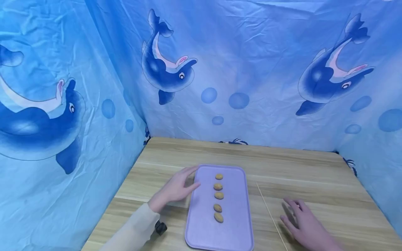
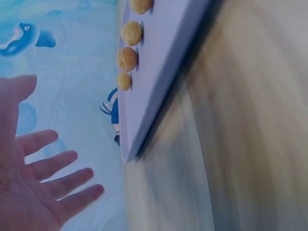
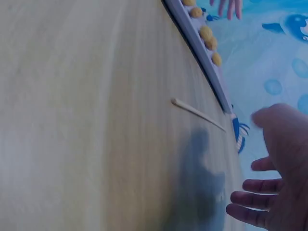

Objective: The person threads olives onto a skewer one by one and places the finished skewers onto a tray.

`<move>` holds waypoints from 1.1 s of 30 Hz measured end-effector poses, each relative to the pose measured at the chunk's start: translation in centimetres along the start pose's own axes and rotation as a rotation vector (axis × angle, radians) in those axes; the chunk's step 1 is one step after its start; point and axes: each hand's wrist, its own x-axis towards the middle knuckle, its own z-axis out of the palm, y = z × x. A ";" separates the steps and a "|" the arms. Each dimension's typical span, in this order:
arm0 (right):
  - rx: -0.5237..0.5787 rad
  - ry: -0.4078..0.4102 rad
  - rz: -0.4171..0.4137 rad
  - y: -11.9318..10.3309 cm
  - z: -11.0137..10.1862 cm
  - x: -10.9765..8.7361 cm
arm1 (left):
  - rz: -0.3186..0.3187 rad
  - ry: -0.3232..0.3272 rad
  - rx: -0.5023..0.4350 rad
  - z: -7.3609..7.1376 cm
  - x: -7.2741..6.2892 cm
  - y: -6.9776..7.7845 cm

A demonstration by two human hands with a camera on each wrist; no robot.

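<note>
A shallow purple tray (image 1: 233,209) lies lengthwise on the table. Along its middle runs a row of several small tan, wrinkled, walnut-like balls (image 1: 218,195). Beside the tray's upper left edge is my left hand (image 1: 177,186), fingers spread and nothing held; whether its fingertips touch the rim I cannot tell. To the right of the tray, a thin wooden stick (image 1: 270,213) lies at a slant on the tabletop. My right hand (image 1: 306,223) hovers just right of that stick, fingers loosely bent and holding nothing. The right wrist view shows the stick (image 3: 197,113) apart from the right hand (image 3: 284,178).
The wood-grain table (image 1: 176,150) is bordered by blue dolphin-print curtains (image 1: 263,69) at the back and both sides. A small black object (image 1: 161,228) shows by the left sleeve cuff.
</note>
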 end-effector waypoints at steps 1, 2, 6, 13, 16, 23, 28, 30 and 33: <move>0.001 -0.021 0.017 -0.2 0.2 0.0 | 0.000 0.016 -0.037 0.4 0.7 0.0; 0.006 -0.045 0.037 -0.3 0.3 0.0 | 0.000 0.032 -0.070 0.7 1.4 0.0; 0.036 -0.172 0.121 -1.0 0.7 0.1 | 0.011 0.075 -0.174 2.3 4.6 0.3; 0.035 -0.234 0.197 -1.9 0.9 0.4 | -0.011 -0.024 -0.146 4.6 8.6 1.3; 0.026 -0.200 0.161 -1.9 0.8 0.3 | -0.018 -0.081 -0.103 5.3 9.6 1.5; -0.035 -0.178 0.102 -1.5 0.7 0.5 | -0.020 -0.170 0.002 5.9 10.3 1.5; -0.085 -0.115 0.070 -0.9 -0.3 0.8 | 0.010 -0.190 0.030 6.1 10.3 1.3; -0.090 -0.073 0.037 -0.7 -0.7 1.0 | 0.012 -0.200 0.039 6.2 10.4 1.3; -0.093 -0.042 0.025 -0.4 -1.3 1.3 | 0.015 -0.216 0.047 6.4 10.4 1.1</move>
